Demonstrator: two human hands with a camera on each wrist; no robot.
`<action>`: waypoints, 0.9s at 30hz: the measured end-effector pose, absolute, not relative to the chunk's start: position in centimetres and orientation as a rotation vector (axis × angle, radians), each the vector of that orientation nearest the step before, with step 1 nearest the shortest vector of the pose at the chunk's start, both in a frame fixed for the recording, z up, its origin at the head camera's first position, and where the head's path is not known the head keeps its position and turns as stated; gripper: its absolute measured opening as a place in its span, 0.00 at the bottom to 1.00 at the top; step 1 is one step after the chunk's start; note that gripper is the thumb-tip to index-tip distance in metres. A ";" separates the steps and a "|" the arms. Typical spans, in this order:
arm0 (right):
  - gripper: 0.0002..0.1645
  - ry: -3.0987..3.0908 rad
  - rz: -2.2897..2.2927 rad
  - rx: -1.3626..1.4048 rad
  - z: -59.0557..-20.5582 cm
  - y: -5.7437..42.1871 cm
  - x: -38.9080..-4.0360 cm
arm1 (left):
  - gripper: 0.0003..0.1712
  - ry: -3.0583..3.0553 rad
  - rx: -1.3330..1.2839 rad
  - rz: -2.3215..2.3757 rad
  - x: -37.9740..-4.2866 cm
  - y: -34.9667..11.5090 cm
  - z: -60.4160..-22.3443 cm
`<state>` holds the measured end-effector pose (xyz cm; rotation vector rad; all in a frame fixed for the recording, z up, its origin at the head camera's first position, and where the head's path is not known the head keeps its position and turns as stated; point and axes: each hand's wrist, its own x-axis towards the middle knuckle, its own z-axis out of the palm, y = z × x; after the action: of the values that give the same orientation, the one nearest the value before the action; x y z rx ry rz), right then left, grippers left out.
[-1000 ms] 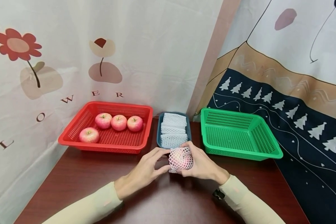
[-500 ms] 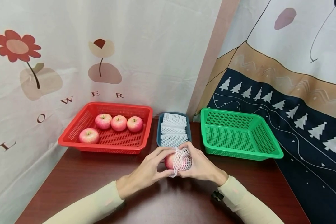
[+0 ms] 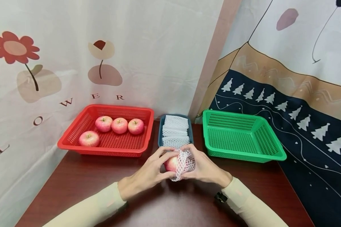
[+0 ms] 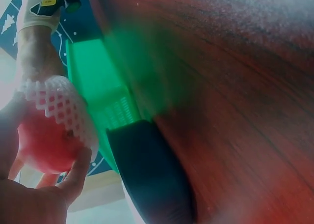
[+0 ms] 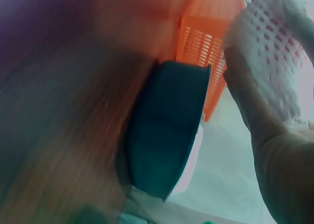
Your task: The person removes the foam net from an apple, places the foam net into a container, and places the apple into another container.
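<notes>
In the head view a red-pink apple is held between both hands, low over the table in front of the blue tray. A white foam fruit net covers its right part, while the left part is bare. My left hand grips the bare side, fingers over the top and thumb below at the net's edge. From the other side my right hand holds the netted end, its fingers curled round the net. In the left wrist view the apple shows its red skin, with the net partly over it.
On the left stands a red basket with several apples inside. A small dark blue tray of folded foam nets lies just behind the hands. To the right is a green basket. A printed curtain hangs behind the table.
One second ago the net showed across the whole apple; now the apple's left side is bare and the net is gathered rightward. Both hands stay close together in nearly the same place.
</notes>
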<state>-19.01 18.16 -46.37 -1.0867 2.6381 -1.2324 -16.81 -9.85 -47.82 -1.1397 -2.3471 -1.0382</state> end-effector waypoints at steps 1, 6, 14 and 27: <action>0.56 2.647 -1.229 -1.112 -46.3 18.3 -19.1 | 0.44 -2.342 -1.142 -1.031 -16.8 -9.9 -47.8; 0.38 2.689 -1.271 -1.219 -45.5 19.0 -19.4 | 0.44 -2.324 -1.146 -1.023 -16.9 -10.3 -47.4; 0.13 2.807 -1.249 -1.285 -44.5 19.5 -19.8 | 0.44 -2.385 -1.141 -1.015 -16.9 -10.9 -47.0; 0.13 2.934 -1.234 -1.209 -43.4 20.5 -19.8 | 0.42 -2.495 -1.030 -0.993 -16.9 -11.7 -46.3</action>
<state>-19.85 20.48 -43.43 -1.2088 2.9344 -1.2345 -16.90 -11.66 -46.28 -1.0298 -2.4946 -0.9932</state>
